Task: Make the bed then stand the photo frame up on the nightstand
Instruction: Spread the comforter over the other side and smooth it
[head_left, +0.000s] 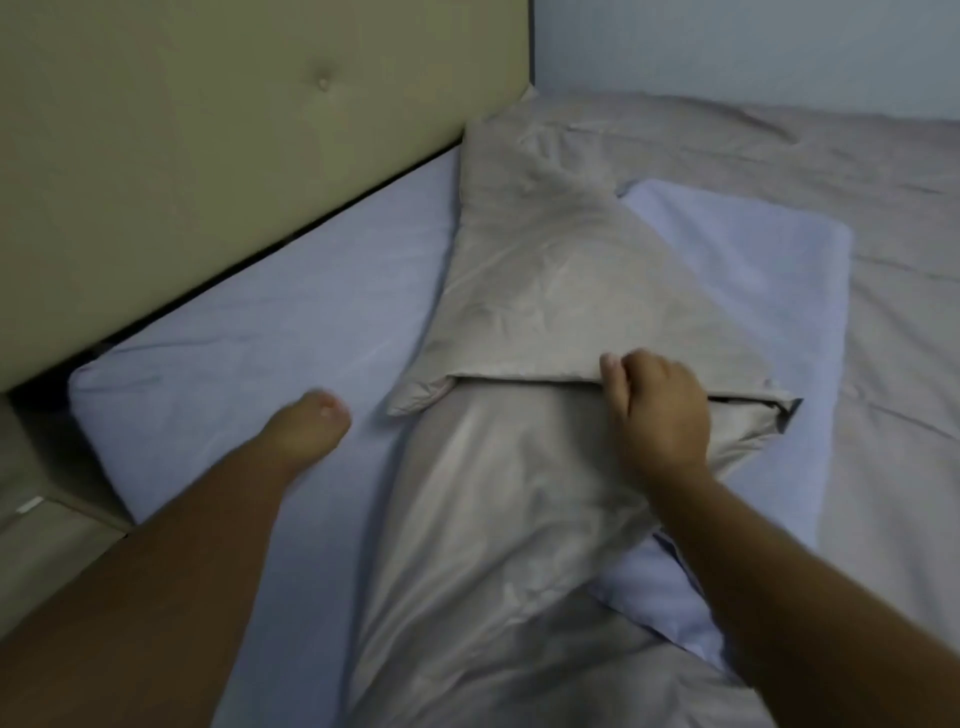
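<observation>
Smooth, faintly glossy beige duvet (519, 519), creased and bunched into a long ridge down the middle of the bed, its top corner folded back into a flat triangular flap (561, 312) with a straight lower edge. Pale blue fitted sheet (291, 312), matte and lightly wrinkled, bare on the left beside the padded tan headboard (208, 130), dimpled by one button (323, 82). One pale blue pillow (769, 270), soft and rectangular, partly under the duvet on the right. More beige cover spread flat toward the far wall.

Two bare forearms reaching in from the lower edge. Right hand (657, 410) knuckles up, fingers curled over and pinched shut on the flap's folded edge, thumb (610, 374) on top. Left hand (306, 431) blurred, curled loosely with fingertips tucked, low over the bare sheet and apart from the duvet; whether closed or open, hard to tell; nothing seen in it.

Bed unmade. No photo frame or nightstand top within view.
</observation>
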